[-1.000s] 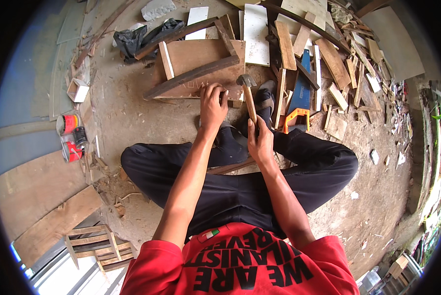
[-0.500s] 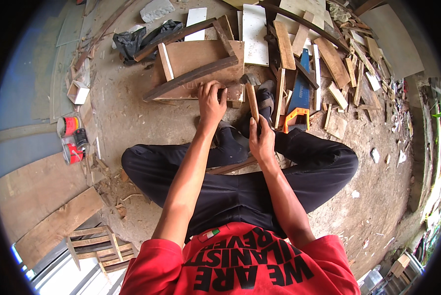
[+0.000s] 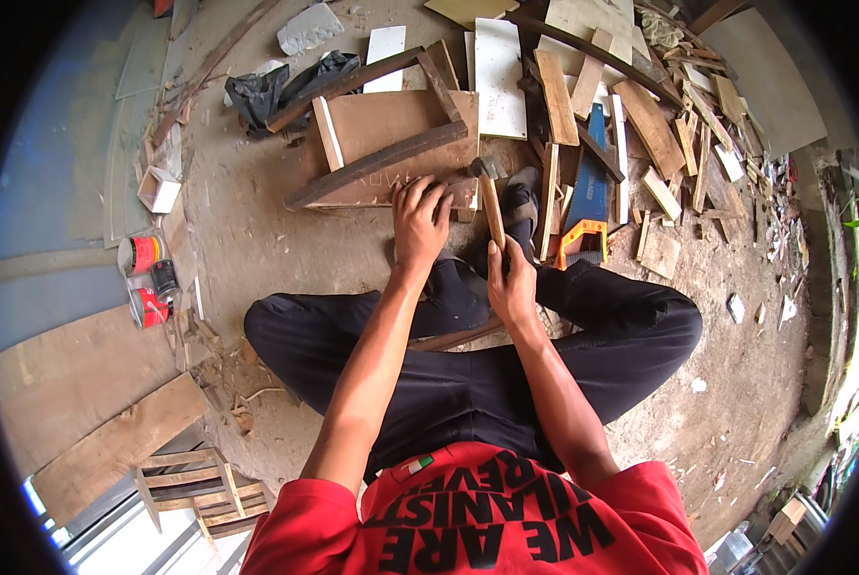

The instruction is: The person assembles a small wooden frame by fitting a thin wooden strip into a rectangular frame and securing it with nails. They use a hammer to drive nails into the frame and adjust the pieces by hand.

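Observation:
My right hand (image 3: pixel 513 288) is closed round the wooden handle of a hammer (image 3: pixel 492 206). Its dark metal head points away from me, close to the right end of a brown wooden board (image 3: pixel 391 115). At the board's near edge, my left hand (image 3: pixel 422 225) has its fingers curled and bunched. Whatever lies between those fingertips is hidden. A frame of dark wooden strips (image 3: pixel 381 163) rests on top of the board, just beyond my left hand. One pale strip (image 3: pixel 328 134) crosses it on the left side.
An orange-handled handsaw (image 3: pixel 590 182) lies to the right among wood offcuts (image 3: pixel 652 125). White panels (image 3: pixel 499 77) and a black plastic bag (image 3: pixel 257 98) are at the back. Red cans (image 3: pixel 142 254) stand left. My crossed legs (image 3: pixel 324 331) flank the work.
The whole view has shifted slightly. My left hand has turned a little at the board's edge, its fingers now bunched over it. The hammer stays in my right hand, nearly in place.

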